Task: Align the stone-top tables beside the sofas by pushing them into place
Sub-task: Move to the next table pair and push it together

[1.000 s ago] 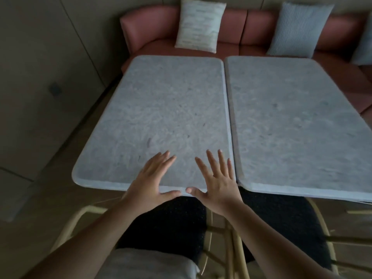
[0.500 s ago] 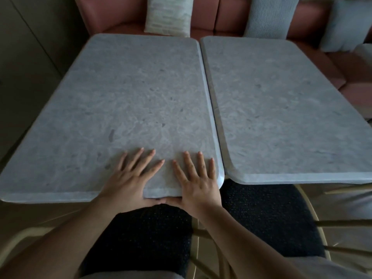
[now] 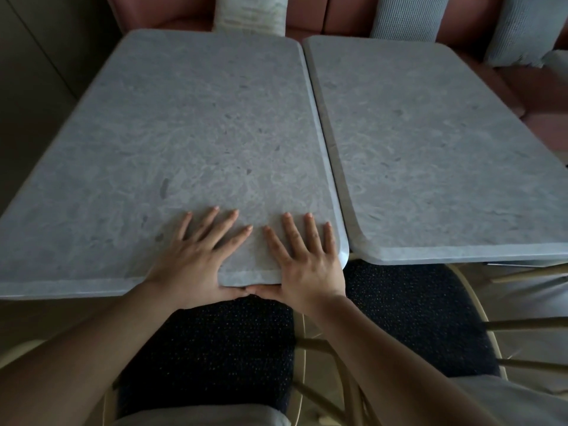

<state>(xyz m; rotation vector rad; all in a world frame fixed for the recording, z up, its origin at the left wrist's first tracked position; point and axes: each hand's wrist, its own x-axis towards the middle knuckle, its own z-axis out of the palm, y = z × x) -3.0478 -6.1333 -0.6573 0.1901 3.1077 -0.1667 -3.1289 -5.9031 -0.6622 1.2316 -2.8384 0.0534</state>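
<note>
Dim, flat light, no hard shadows; sharp centre, wide-angle bend at edges, corners murky.

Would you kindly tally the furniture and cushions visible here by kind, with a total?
Stone-top tables: 2, left table and right table
Dark-seated chairs: 2, left chair and right chair
Sofa: 1, pink sofa
Cushions: 3, cream cushion, middle grey cushion, right grey cushion
Total: 8

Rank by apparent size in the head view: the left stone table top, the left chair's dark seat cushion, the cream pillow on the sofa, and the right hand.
1. left stone table top, by far the largest.
2. dark seat cushion.
3 and 4. right hand and cream pillow: unsure; the pillow is farther away and cut off by the frame.
</note>
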